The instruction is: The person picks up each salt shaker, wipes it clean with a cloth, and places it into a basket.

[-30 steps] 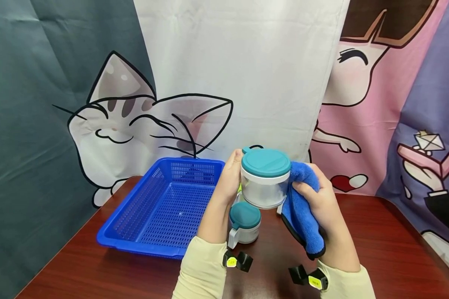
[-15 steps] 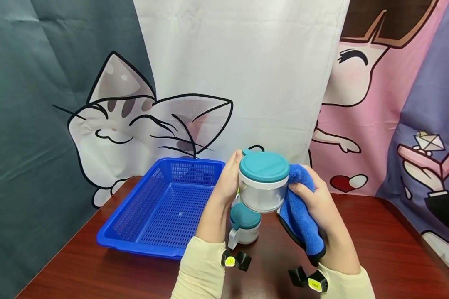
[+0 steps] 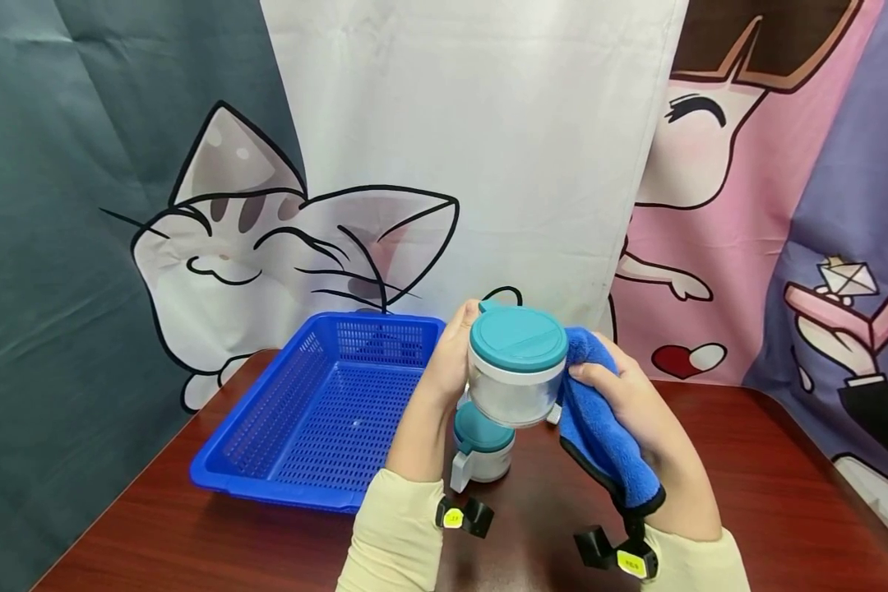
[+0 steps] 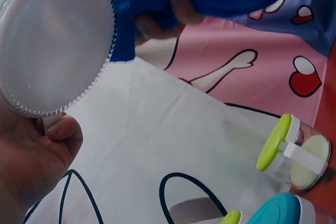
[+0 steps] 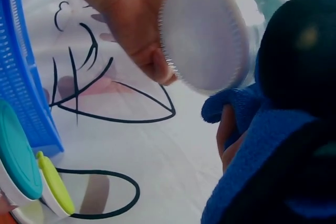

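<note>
My left hand (image 3: 447, 353) grips a clear seasoning jar (image 3: 514, 399) with a teal lid (image 3: 519, 338), up in front of me. The jar leans so that its lid faces me; its round, ridged-edged base (image 4: 58, 45) fills the corner of the left wrist view. In my right hand (image 3: 640, 403) is a blue towel (image 3: 595, 432) with black edging, bunched and held against the jar's right side. My right thumb lies over the towel, and the towel's lower end hangs down toward the wrist. Behind the held jar stands a smaller-looking teal-lidded jar (image 3: 483, 444) with a white handle.
A blue plastic basket (image 3: 289, 489) sits on the left of the dark red wooden table (image 3: 770, 485). In the left wrist view a green-lidded jar (image 4: 275, 142) stands on the table beside another teal lid (image 4: 278, 211). A printed cloth backdrop (image 3: 488, 148) hangs behind.
The held jar has come down slightly and a little left, its lid tipping more toward me. The towel's upper part has moved down with it, while its hanging end has swung right.
</note>
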Demonstrator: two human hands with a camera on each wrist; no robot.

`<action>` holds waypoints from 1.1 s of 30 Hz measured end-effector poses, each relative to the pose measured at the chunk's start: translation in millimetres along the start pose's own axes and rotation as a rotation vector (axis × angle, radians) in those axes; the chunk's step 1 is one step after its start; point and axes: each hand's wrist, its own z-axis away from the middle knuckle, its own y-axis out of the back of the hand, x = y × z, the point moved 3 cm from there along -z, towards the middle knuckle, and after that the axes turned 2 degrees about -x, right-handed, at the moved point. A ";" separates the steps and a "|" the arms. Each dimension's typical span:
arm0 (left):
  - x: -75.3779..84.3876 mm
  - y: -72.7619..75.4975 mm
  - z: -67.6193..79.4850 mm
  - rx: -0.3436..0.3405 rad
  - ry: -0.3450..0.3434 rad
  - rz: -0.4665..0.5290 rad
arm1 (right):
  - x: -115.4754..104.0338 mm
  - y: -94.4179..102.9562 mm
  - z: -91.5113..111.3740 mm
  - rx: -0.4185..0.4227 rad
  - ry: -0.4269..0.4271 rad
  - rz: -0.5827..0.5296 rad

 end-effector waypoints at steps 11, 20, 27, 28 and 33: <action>-1.7 -4.2 0.7 -0.017 0.000 0.053 | -1.5 -4.0 0.0 0.023 -0.013 -0.008; -1.2 -10.9 0.6 -0.039 0.028 0.033 | 2.1 -1.1 -0.8 -0.001 -0.026 -0.048; -4.6 -4.5 -0.3 -0.042 0.012 0.045 | -0.1 -3.7 1.1 -0.001 -0.006 -0.019; -5.6 -3.4 -0.6 -0.039 0.016 0.043 | 0.2 -3.8 1.2 -0.002 -0.009 -0.010; -10.9 -1.7 -2.7 -0.039 0.025 0.062 | 3.6 -2.1 -0.5 -0.001 -0.027 0.009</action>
